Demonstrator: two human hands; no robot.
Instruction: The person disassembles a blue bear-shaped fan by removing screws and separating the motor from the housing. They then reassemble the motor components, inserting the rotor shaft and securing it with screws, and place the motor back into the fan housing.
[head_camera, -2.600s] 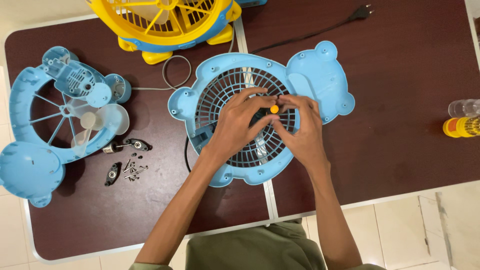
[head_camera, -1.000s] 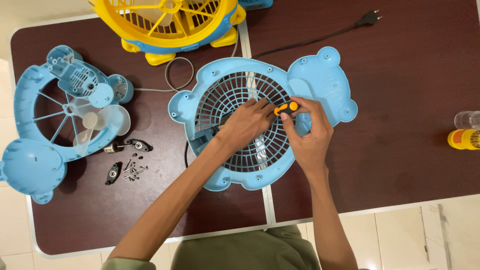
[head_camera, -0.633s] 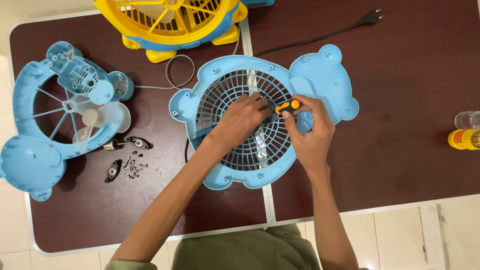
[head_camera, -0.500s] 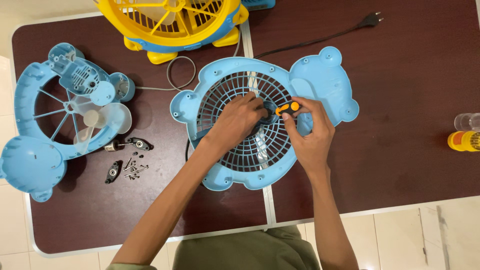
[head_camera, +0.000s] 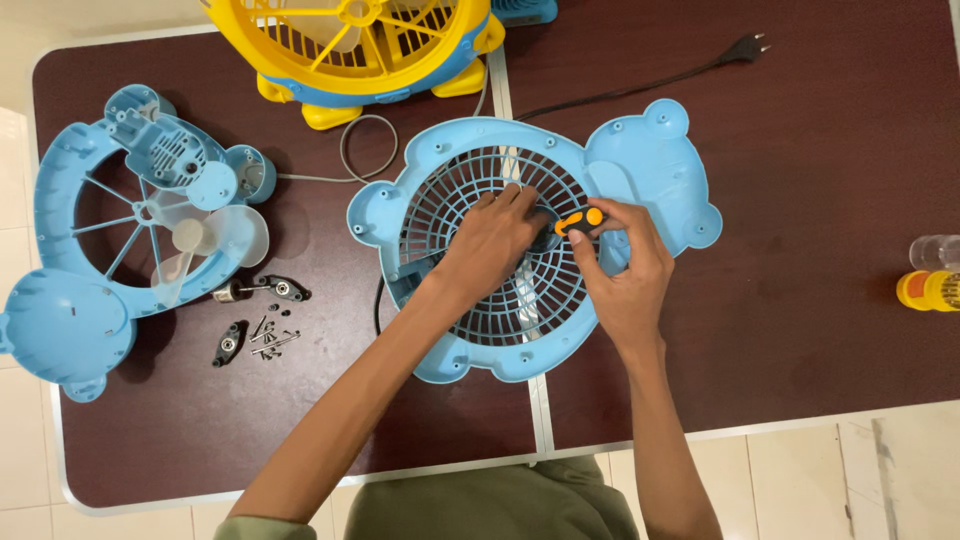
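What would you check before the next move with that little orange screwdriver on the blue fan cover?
1. Screwdriver gripped in right hand: ok.
2. Left hand pressing on the blue fan cover to steady it: ok.
3. Screwdriver tip seated in a screw: cannot tell, fingers hide it.
4. Plug of the black cord lying loose on the table, not in a socket: ok.
5. Loose screws lying clear of the hands, left of the cover: ok.
6. Yellow bottle at the table's right edge, clear of the elbow: ok.
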